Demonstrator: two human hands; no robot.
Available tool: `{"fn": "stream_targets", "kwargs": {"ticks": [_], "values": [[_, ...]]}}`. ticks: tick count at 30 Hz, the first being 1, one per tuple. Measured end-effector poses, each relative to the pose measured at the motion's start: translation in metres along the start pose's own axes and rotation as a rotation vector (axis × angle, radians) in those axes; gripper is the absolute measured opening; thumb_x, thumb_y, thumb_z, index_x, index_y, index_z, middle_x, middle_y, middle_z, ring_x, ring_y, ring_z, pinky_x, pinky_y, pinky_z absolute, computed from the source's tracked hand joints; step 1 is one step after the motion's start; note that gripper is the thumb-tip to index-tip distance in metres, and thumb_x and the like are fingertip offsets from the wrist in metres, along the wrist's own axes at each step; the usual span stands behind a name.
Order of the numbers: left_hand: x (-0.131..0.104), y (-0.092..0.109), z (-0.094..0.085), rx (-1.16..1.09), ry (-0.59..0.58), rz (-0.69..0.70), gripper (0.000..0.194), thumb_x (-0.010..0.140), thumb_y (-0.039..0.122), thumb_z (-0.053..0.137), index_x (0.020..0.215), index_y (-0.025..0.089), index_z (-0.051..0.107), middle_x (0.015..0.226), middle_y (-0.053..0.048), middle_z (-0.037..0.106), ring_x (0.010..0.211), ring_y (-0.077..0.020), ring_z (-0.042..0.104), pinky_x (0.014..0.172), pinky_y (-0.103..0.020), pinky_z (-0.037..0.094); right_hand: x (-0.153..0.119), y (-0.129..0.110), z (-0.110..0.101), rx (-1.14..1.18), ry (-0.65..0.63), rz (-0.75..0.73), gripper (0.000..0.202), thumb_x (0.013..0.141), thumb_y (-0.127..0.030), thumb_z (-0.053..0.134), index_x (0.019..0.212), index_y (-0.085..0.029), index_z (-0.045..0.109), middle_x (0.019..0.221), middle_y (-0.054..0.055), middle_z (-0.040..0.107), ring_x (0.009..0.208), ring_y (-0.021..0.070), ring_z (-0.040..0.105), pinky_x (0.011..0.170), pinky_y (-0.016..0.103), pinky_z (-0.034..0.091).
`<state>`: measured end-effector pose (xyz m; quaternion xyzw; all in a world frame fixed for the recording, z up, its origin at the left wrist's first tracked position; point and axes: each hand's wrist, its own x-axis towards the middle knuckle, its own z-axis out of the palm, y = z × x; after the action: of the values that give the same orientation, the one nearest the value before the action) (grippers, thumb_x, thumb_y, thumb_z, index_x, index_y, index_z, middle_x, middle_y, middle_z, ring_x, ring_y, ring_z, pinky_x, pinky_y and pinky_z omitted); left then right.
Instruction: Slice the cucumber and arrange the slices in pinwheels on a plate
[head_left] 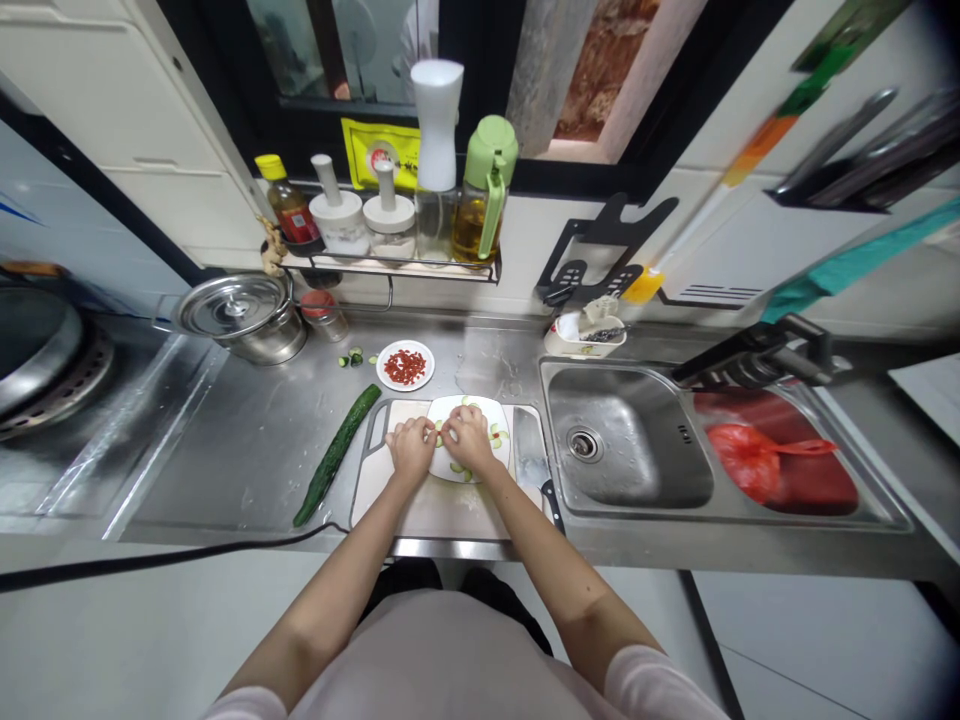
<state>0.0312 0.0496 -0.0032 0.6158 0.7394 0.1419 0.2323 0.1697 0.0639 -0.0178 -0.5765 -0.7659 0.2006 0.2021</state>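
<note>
Both hands meet over the left part of a white plate (491, 472), which lies on a cutting board (375, 490). My left hand (412, 445) is closed, its fingertips pinched at the plate's left edge. Just beside it, my right hand (466, 438) is closed too, fingertips together above the plate. Pale green cucumber slices (459, 470) lie on the plate, and red bits show at the pattern on its right. A speck of red and green shows between the fingertips; which hand holds it is hidden. Behind stands a small white dish with red pieces (405, 367).
A whole cucumber (337, 455) lies left of the board; a knife (553, 505) rests along its right side. Cucumber scraps (356, 356) lie near the dish. A lidded pot (244, 318) is at back left, a sink (637, 440) at right, a seasoning shelf (390, 264) behind.
</note>
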Motion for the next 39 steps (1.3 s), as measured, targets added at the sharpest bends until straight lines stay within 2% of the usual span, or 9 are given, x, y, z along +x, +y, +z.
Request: {"fn": "stream_targets", "kwargs": {"ticks": [8,16,22,28,39], "values": [[0.0,0.0,0.001,-0.001,0.005,0.007,0.012,0.086,0.032,0.056,0.09,0.025,0.066,0.093,-0.005,0.066,0.097,-0.0251,0.053,0.083,-0.037,0.028,0.003,-0.003,0.001,-0.015,-0.012,0.031,0.013,0.085,-0.023,0.057,0.08,-0.02,0.068,0.109,0.008,0.056,0.11,0.026,0.036,0.095,0.041,0.031],[0.0,0.002,-0.001,0.004,-0.001,0.004,0.013,0.086,0.031,0.056,0.091,0.025,0.066,0.094,-0.005,0.067,0.098,-0.0252,0.053,0.084,-0.037,0.028,0.004,-0.003,0.001,-0.03,0.009,0.002,0.011,0.084,-0.022,0.058,0.078,-0.02,0.067,0.107,0.008,0.056,0.107,0.0259,0.037,0.092,0.04,0.032],[-0.001,0.002,-0.005,-0.022,-0.013,-0.021,0.015,0.085,0.033,0.057,0.094,0.025,0.067,0.093,-0.003,0.067,0.097,-0.0234,0.054,0.085,-0.036,0.029,0.004,-0.004,-0.006,-0.043,-0.047,0.04,0.013,0.086,-0.026,0.057,0.085,-0.021,0.069,0.111,0.008,0.055,0.111,0.0252,0.035,0.094,0.038,0.029],[0.0,-0.002,-0.008,-0.083,0.026,-0.058,0.016,0.084,0.034,0.058,0.094,0.025,0.068,0.094,-0.003,0.067,0.097,-0.0229,0.055,0.084,-0.034,0.031,0.005,-0.002,-0.014,-0.028,-0.026,0.073,0.013,0.086,-0.027,0.057,0.086,-0.021,0.068,0.112,0.007,0.054,0.112,0.0252,0.035,0.095,0.037,0.029],[0.003,0.004,-0.001,-0.011,0.012,-0.019,0.014,0.083,0.029,0.06,0.094,0.025,0.067,0.094,-0.004,0.066,0.098,-0.0238,0.054,0.086,-0.037,0.029,0.009,-0.007,-0.004,-0.035,-0.044,0.063,0.012,0.085,-0.024,0.057,0.082,-0.02,0.067,0.111,0.007,0.055,0.111,0.0251,0.036,0.092,0.037,0.029]]}}
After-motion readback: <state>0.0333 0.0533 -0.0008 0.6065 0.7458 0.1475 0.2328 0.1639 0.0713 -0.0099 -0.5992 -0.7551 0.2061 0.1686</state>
